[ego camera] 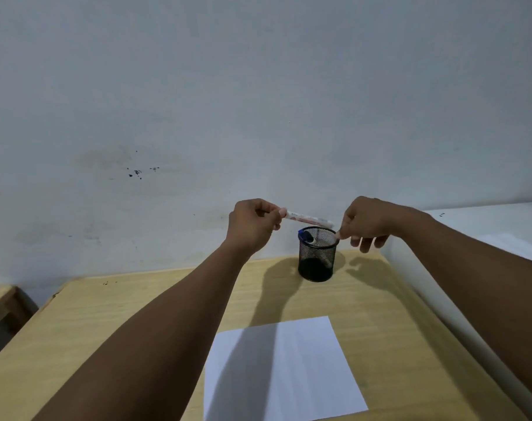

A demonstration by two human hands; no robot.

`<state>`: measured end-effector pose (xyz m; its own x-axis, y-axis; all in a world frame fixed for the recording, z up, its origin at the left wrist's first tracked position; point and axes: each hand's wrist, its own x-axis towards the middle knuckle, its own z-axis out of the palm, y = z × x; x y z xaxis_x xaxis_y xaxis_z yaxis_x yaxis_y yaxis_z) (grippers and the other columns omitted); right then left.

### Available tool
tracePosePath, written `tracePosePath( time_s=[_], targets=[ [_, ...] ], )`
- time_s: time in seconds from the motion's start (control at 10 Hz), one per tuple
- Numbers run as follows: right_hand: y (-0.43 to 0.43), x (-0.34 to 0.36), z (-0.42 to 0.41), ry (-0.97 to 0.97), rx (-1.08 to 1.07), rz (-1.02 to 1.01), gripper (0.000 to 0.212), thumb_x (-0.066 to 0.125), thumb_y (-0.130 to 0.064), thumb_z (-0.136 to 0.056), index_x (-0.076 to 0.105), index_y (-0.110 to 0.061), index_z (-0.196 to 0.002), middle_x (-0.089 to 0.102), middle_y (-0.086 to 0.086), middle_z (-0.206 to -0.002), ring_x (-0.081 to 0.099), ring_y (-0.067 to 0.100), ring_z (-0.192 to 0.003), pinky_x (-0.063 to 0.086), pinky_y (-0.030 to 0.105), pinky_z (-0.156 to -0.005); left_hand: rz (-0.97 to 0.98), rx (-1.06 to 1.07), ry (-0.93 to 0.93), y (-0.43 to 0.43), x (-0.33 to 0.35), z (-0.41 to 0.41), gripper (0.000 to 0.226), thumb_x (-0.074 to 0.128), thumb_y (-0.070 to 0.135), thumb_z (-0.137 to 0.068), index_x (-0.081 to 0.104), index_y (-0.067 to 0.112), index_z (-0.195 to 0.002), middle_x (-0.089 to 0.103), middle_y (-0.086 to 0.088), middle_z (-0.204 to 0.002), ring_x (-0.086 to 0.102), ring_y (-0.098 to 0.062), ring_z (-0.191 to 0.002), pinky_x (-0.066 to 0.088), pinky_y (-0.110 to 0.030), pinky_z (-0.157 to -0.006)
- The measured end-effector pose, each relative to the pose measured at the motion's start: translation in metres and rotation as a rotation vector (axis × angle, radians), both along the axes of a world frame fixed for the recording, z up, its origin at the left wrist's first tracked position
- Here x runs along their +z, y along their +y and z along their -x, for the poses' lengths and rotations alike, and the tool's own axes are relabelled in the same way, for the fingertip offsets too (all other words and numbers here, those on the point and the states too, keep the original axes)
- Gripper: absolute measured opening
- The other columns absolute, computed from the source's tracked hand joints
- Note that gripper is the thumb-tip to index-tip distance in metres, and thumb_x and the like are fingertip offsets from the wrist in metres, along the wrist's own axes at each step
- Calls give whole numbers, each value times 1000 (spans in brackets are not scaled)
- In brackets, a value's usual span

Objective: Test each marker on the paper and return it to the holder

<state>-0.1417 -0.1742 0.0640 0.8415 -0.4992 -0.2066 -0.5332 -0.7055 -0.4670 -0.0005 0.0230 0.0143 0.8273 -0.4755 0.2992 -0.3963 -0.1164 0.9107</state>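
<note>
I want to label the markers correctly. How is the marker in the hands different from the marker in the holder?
The held marker lies nearly level in the air above the holder, gripped by the left hand with the right hand at its other end; the blue-capped marker leans inside the holder, untouched. The held one shows reddish print; the other shows a blue cap. Both have white bodies.
</note>
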Motion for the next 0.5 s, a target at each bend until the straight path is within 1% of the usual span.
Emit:
tracePosePath(
  time_s=[0.1,0.2,0.3,0.4,0.5],
  targets=[
    [-8,0,-7,-10,19,155,21,72,-26,-89,74,-7,-96,80,13,-90,80,28,-82,57,29,-54,-109,26,-115,-20,-1,-2,16,78,29,-86,78,13,-88,78,-6,-77,73,-19,-75,58,-32,-74],
    [-12,-3,-14,-28,30,259,19,72,-30,-85,73,-12,-92,75,12,-97,75,33,-85,61,38,-72,-240,14,-230,-34,-5,-4,15,79,27,-86,78,14,-93,78,-4,-84,72,-19,-83,57,-31,-79],
    [-16,-6,-20,-43,56,296,17,72,-29,-86,74,-14,-94,71,9,-108,70,30,-99,59,40,-85,-353,-30,-290,-41,-9,-4,25,77,32,-85,77,19,-106,74,3,-85,71,-19,-93,56,-32,-86],
    [-13,-5,-24,-54,73,293,20,70,-26,-88,74,-11,-100,73,10,-109,69,30,-103,57,38,-84,-417,-52,-349,-43,-7,-3,46,74,45,-85,67,26,-126,69,7,-93,66,-19,-101,55,-38,-90],
    [-10,-4,-26,-59,69,304,24,69,-27,-89,73,-13,-108,72,8,-114,68,29,-105,56,38,-86,-423,-26,-391,-40,-2,-5,49,72,46,-86,64,28,-131,69,4,-108,65,-22,-108,55,-43,-94]
  ],
)
